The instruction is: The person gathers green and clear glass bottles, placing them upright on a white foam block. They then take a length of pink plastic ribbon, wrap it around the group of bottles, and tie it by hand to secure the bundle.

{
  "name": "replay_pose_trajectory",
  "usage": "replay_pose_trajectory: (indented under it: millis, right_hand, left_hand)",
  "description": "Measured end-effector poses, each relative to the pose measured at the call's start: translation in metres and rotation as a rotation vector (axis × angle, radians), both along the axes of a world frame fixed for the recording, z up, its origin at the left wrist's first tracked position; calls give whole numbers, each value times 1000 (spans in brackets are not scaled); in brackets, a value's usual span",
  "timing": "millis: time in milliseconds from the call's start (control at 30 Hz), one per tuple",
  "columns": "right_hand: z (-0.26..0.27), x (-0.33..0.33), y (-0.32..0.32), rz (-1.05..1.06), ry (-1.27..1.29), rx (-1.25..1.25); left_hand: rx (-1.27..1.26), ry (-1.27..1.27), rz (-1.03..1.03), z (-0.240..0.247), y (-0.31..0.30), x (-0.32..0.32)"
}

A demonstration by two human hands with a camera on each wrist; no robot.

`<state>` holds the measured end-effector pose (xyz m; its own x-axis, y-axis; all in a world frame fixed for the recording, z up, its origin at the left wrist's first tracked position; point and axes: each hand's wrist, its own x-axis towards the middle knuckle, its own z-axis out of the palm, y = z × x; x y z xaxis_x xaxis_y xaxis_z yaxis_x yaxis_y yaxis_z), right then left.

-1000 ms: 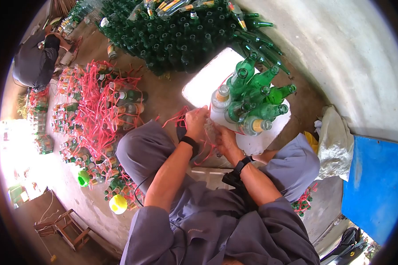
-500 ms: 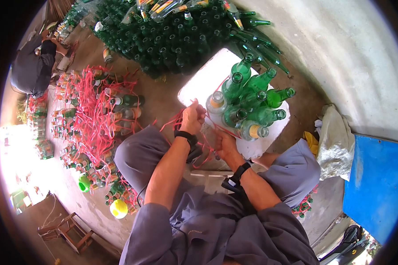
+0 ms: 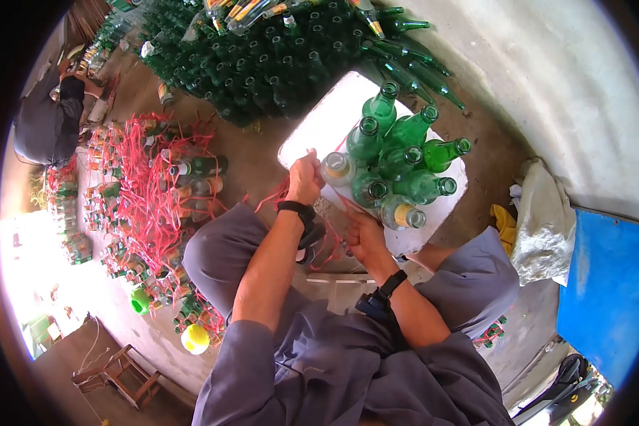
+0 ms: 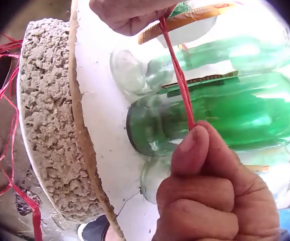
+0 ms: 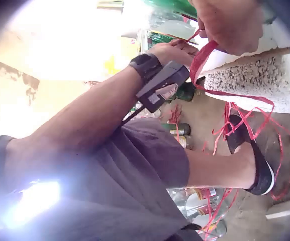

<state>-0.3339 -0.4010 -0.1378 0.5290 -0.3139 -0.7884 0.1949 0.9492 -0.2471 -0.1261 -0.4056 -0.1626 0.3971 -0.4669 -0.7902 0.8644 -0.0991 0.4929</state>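
A cluster of glass bottles [image 3: 396, 162], mostly green with clear ones at the near side, stands upright on a white-topped block [image 3: 307, 135]. A thin red plastic strip [image 4: 180, 80] is stretched between my hands, across the near side of the bottles. My left hand [image 3: 305, 179] grips one end by the block's left edge; its curled fingers show at the top of the left wrist view. My right hand [image 3: 366, 238], lower and to the right, pinches the strip between thumb and forefinger [image 4: 215, 145]. A loose tail of strip [image 5: 202, 63] hangs from the right hand.
Packed green bottles [image 3: 263, 71] stand behind the block, with loose ones lying by the wall. Bottles tangled in red strips [image 3: 153, 177] crowd the left floor. A white sack [image 3: 543, 227] and blue panel [image 3: 603, 284] stand right. Another person [image 3: 50, 124] crouches far left.
My hands have drawn apart, the left moving up and left, and the strip between them now shows as a straight line. The head view has shifted slightly.
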Motion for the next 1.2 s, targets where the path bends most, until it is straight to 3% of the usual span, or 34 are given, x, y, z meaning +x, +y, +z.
replay_pose_trajectory:
  millis: [100, 433, 500, 533, 600, 700, 800, 867, 933, 967, 1033, 1067, 1133, 1200]
  right_hand:
    - [6, 6, 9, -11, 156, 27]
    - [5, 30, 17, 146, 172, -44]
    - [7, 36, 18, 127, 138, -46]
    - [7, 36, 18, 129, 139, -47]
    - [10, 38, 15, 185, 137, -98]
    - [17, 36, 12, 230, 214, -151]
    - [23, 35, 14, 165, 231, -137]
    - [18, 35, 15, 161, 230, -151]
    - [12, 34, 17, 145, 229, -166]
    - [10, 34, 18, 137, 237, -158]
    - [9, 33, 18, 113, 245, -154]
    - [8, 32, 20, 149, 259, -200]
    - [11, 30, 19, 183, 271, -243]
    - [12, 26, 18, 183, 238, -227]
  left_hand:
    - [-23, -35, -29, 2, 1, 0]
    - [-38, -254, -341, 8, 5, 13]
    - [-86, -697, -605, 8, 7, 16]
    - [-86, -696, -603, 12, 6, 17]
    - [-268, -1590, -711, 20, 4, 19]
    - [-282, -1747, -760, 7, -4, 25]
    - [-219, -1784, -769, 3, -4, 24]
    - [-204, -1643, -800, 5, -2, 24]
    - [-56, -1209, -685, 18, 2, 15]
    - [-67, -1214, -695, 16, 3, 11]
    - [11, -863, -484, 6, 3, 6]
    - [4, -864, -495, 1, 2, 7]
    - [-127, -1611, -569, -3, 5, 11]
    - [-83, -1469, -685, -4, 3, 12]
